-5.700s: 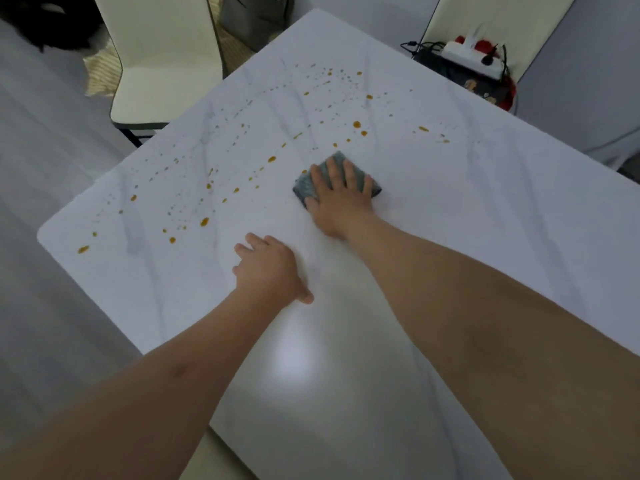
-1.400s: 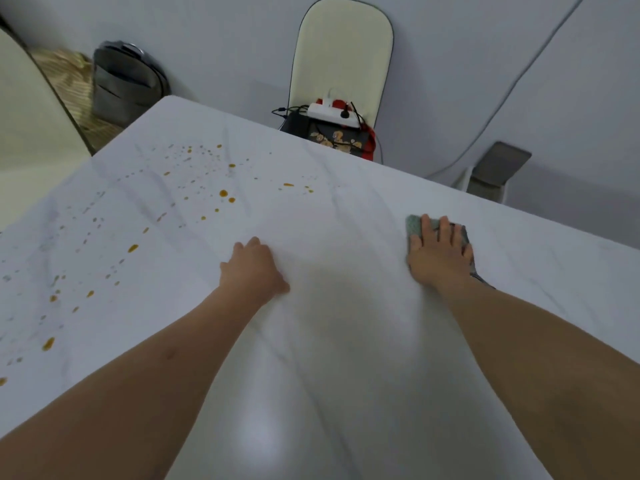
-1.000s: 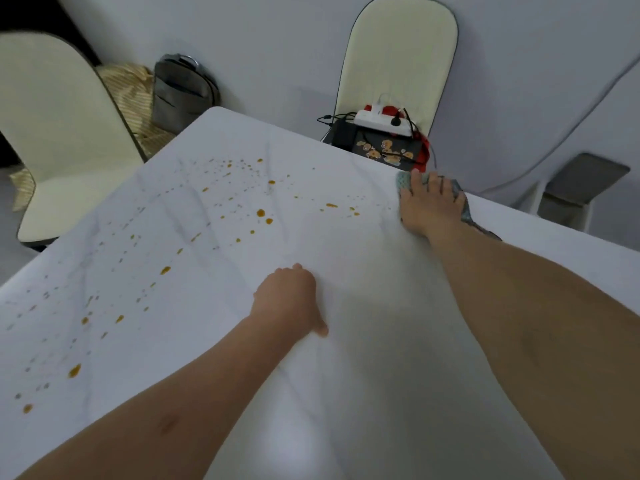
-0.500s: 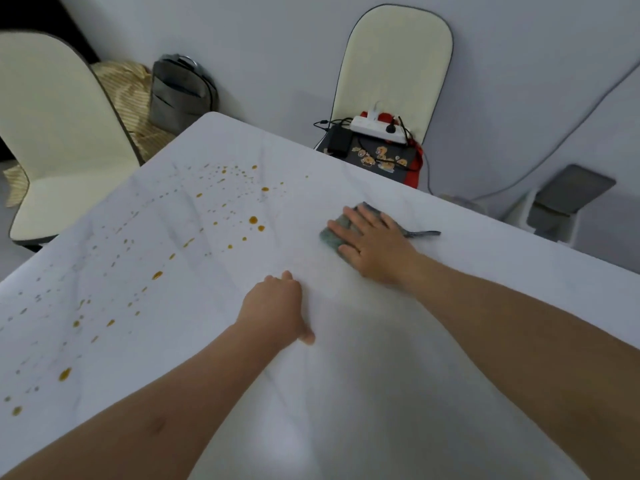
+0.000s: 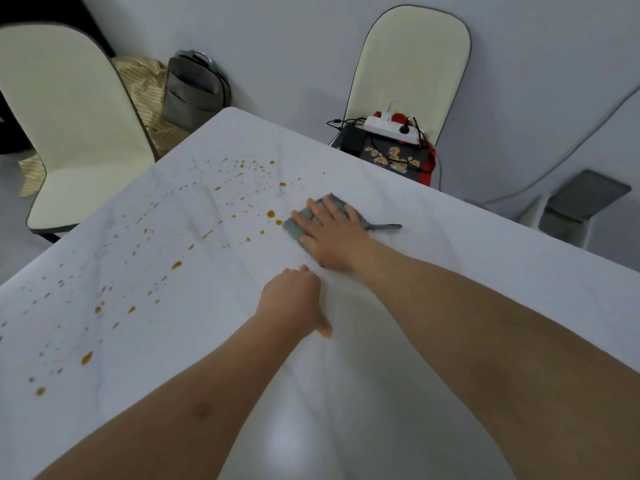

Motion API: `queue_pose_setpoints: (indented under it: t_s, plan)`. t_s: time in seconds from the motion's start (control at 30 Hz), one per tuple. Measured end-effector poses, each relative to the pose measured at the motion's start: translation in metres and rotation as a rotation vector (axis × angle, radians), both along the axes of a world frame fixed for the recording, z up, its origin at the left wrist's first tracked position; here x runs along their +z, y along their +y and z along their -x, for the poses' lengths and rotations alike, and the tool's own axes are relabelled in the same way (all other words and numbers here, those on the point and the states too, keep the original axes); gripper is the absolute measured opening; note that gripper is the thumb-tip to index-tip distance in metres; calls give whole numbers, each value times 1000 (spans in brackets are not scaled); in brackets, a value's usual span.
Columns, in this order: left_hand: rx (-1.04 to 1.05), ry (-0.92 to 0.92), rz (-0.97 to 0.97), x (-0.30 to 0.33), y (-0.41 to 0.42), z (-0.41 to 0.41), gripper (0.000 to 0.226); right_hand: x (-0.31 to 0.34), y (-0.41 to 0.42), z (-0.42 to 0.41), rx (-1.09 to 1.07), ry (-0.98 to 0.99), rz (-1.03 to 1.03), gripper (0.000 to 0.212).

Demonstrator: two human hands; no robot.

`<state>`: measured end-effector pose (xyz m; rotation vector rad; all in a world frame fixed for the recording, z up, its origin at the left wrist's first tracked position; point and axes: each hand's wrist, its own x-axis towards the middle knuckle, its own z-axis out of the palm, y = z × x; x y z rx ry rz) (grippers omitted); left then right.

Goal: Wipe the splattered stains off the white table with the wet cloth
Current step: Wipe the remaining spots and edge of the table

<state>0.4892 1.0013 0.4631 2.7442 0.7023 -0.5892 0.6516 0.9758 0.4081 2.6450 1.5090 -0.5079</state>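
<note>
A white marbled table (image 5: pixel 450 289) fills the view. Orange-brown splatter stains (image 5: pixel 176 265) spread over its left half, from the far corner down to the near left edge. A grey-green wet cloth (image 5: pixel 294 228) lies flat near the table's middle, right beside the nearest stains (image 5: pixel 271 213). My right hand (image 5: pixel 332 233) presses flat on the cloth with straight fingers pointing left; a corner of the cloth sticks out to the right. My left hand (image 5: pixel 294 299) rests on the bare table just in front of it, fingers bent under.
A cream chair (image 5: pixel 65 133) stands at the left side. Another cream chair (image 5: pixel 412 64) behind the far edge carries a power strip (image 5: pixel 391 128), cables and a dark bag. A grey backpack (image 5: pixel 194 91) leans on the wall. A grey bin (image 5: pixel 575 206) stands at the right.
My right hand has slid the cloth from the far right edge leftward to the edge of the stained area. The left hand stays planted on the table.
</note>
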Motion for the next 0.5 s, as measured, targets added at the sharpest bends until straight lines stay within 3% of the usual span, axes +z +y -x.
queue_pose_setpoints:
  t_s: [0.1,0.17,0.27,0.33,0.5]
  plan:
    - [33,-35,36,1,0,4,78,-1,-44,16,227,-40,-15,54]
    - [72,-72,103,6,1,10,76,3,-89,4,193,-75,-6,54]
    - [184,-166,159,13,17,24,77,7,-145,-25,-88,-153,-6,53]
    - [208,-151,98,12,37,38,73,5,-164,-38,-318,-233,3,54]
    - [158,1,35,2,74,73,73,-7,-118,-32,-634,-160,-64,59]
